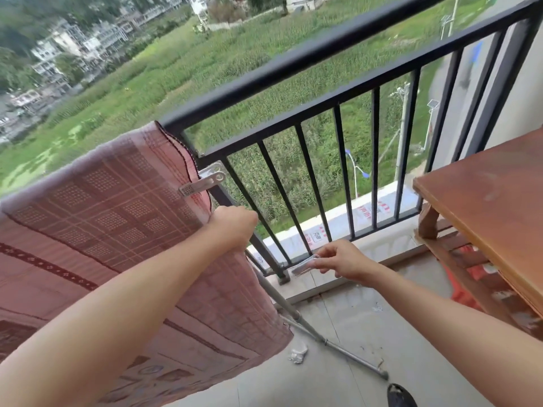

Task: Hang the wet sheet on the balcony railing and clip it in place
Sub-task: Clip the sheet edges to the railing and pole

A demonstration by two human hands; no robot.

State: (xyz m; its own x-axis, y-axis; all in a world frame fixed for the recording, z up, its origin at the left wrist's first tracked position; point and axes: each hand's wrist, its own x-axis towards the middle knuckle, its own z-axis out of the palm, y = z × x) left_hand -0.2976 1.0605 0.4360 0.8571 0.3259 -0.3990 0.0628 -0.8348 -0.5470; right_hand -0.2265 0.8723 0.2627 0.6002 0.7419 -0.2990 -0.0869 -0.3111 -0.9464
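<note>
A high balcony looked out over green fields and distant buildings. A pink patterned sheet [97, 230] was already draped over the black metal railing [293, 63], covering its left stretch and hanging down toward the tiled floor [367, 333]. One clear plastic clip [202, 181] pinned the sheet's right edge near the top. The left hand [235, 223] was closed on that same edge lower down, holding the cloth against a bar. The right hand [342, 259], just beside the foot of the railing, pinched a second clip [302, 267] between fingers and thumb. By my judgement the hanging was done and at least this second clip was left to fasten. A wooden counter [484, 207] stood close on the right, and a metal pole [323, 339] lay slanted across the floor below the sheet.
</note>
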